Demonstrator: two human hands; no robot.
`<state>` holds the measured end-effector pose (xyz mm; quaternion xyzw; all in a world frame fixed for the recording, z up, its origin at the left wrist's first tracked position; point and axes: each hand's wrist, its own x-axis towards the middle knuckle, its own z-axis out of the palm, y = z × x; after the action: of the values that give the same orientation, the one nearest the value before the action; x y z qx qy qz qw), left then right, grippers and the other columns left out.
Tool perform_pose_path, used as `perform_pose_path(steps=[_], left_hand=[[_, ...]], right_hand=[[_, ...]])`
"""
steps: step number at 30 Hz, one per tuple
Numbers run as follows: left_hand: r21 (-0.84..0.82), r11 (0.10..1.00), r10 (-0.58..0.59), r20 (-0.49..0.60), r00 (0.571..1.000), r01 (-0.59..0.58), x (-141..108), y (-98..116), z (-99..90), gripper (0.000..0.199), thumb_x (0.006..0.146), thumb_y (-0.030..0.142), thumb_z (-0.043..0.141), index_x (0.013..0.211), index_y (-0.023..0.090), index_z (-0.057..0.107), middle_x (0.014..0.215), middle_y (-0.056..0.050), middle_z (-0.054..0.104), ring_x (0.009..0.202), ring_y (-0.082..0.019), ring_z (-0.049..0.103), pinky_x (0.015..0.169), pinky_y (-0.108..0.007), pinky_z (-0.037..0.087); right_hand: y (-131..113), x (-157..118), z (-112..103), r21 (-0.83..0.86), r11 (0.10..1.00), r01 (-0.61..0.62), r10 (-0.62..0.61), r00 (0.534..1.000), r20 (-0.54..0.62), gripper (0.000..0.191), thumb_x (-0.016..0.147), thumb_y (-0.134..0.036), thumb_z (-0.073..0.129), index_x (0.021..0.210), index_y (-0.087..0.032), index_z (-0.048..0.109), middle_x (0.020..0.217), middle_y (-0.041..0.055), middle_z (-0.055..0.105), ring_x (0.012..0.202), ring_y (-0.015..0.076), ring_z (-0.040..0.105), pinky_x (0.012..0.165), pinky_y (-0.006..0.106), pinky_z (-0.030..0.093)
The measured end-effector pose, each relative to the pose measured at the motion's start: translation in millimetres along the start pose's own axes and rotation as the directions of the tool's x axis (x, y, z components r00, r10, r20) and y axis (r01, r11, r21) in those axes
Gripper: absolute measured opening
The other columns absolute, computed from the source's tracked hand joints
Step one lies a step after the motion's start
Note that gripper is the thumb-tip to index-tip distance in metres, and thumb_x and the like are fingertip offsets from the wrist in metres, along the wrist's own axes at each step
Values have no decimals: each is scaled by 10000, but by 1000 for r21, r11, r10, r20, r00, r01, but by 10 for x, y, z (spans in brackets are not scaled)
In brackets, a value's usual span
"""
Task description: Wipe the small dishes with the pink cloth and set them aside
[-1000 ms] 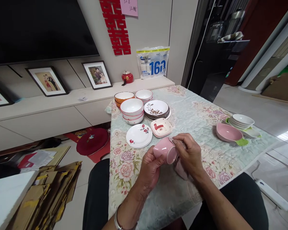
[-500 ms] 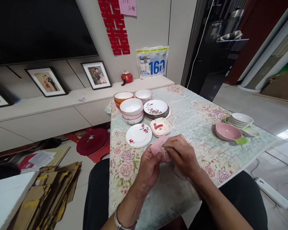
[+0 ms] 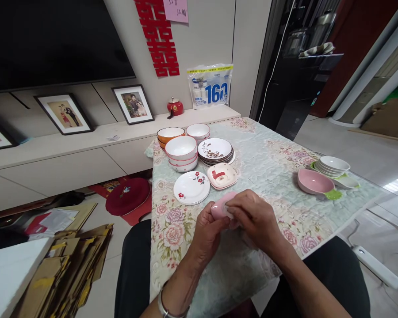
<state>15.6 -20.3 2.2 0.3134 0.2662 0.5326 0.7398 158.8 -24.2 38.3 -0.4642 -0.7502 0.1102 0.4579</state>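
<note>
A small, glossy pink bowl (image 3: 219,209) is held over the near part of the table, its form partly covered by my fingers. My left hand (image 3: 208,229) is closed round its left side, thumb in front. My right hand (image 3: 254,216) has its fingers pinched together against the bowl's right side on a thin, pale cloth (image 3: 230,210), mostly hidden by the fingers. Just beyond them lie square cream dishes (image 3: 230,176) with a red mark, and white plates (image 3: 190,185) with red flowers.
Stacked white bowls (image 3: 181,148), orange bowls (image 3: 161,138) and brown-rimmed plates (image 3: 215,149) stand farther back. At the table's right side are a pink bowl (image 3: 313,182) with a green handle and small white bowls (image 3: 334,164). A flowered tablecloth (image 3: 175,229) covers the table.
The pink bowl has turned and tilted between my hands, showing a shinier curved side. My right hand has shifted slightly down and right, still pressed to it. The other dishes have not moved.
</note>
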Motion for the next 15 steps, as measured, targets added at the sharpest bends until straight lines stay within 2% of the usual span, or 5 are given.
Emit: perform_pose_path(steps=[3,6,9,12,15], left_hand=[[16,1000,-7,-17,1000,8,-5,-22,-25,273,638,183,805,846,163,629,700,28,612,661,-125,528,658,-257,398],[27,1000,-7,-53,999,9,-7,-23,-39,310,607,227,834,824,162,622,675,39,583,631,-115,496,635,-253,377],[43,999,-20,-70,997,23,-13,-16,-41,336,592,248,858,786,163,597,675,39,581,637,-110,495,633,-243,377],[64,997,-30,-52,998,33,-21,-23,-46,327,623,252,853,796,160,591,708,26,602,668,-115,513,651,-239,390],[72,997,-29,-15,999,30,-22,-38,-56,300,677,266,825,847,161,601,745,14,609,690,-123,524,667,-249,401]], right_hand=[[171,17,-1,59,991,-124,129,987,-91,97,919,-237,591,901,-232,686,840,31,654,813,181,617,726,317,487],[357,10,37,83,967,-241,251,959,-129,105,912,-266,593,874,-225,682,844,28,668,811,188,630,742,325,487],[415,-5,69,59,947,-316,321,932,-170,113,904,-248,580,865,-221,682,837,24,672,795,189,630,738,329,487],[295,-8,65,17,970,-244,243,952,-188,116,908,-225,563,866,-222,671,825,25,659,782,184,622,721,323,483],[117,4,45,0,996,-87,86,991,-106,133,923,-204,547,886,-228,672,831,31,643,802,179,613,715,313,479]])
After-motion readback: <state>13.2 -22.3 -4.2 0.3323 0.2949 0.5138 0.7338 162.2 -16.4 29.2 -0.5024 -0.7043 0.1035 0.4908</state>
